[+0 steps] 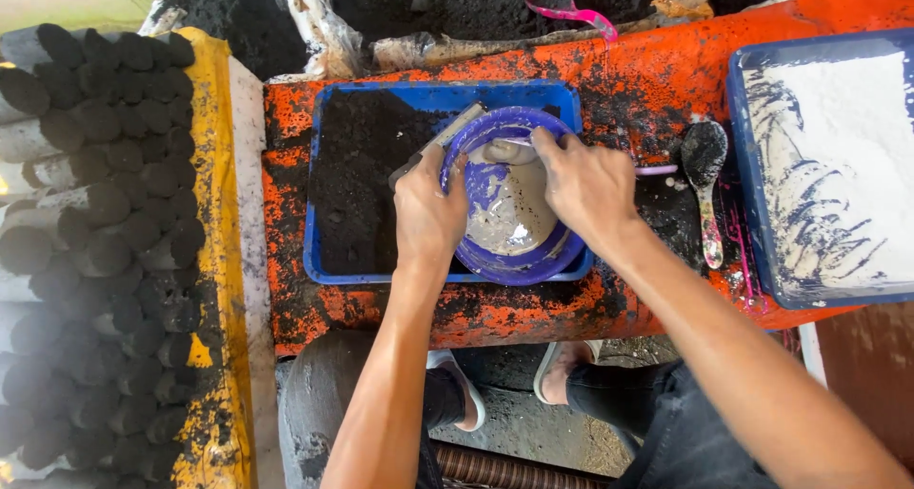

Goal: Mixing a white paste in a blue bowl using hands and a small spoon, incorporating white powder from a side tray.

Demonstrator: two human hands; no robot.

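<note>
My left hand (428, 213) grips the near-left rim of the purple bowl (512, 224), which sits tilted in the blue tray (335, 270) of black powder (357, 184) on the orange worktop (657, 79). My right hand (588, 186) is closed on a pale spoon (505, 150), its head inside the bowl against grey-white paste (505, 213). A second, powder-caked spoon (705, 189) lies to the right, beside a tray of white powder (838, 165). Dark-capped cylinders (95, 241) are stacked at left.

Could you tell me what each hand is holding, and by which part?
Left hand grips the purple bowl by its rim; right hand holds a spoon by its handle.
</note>
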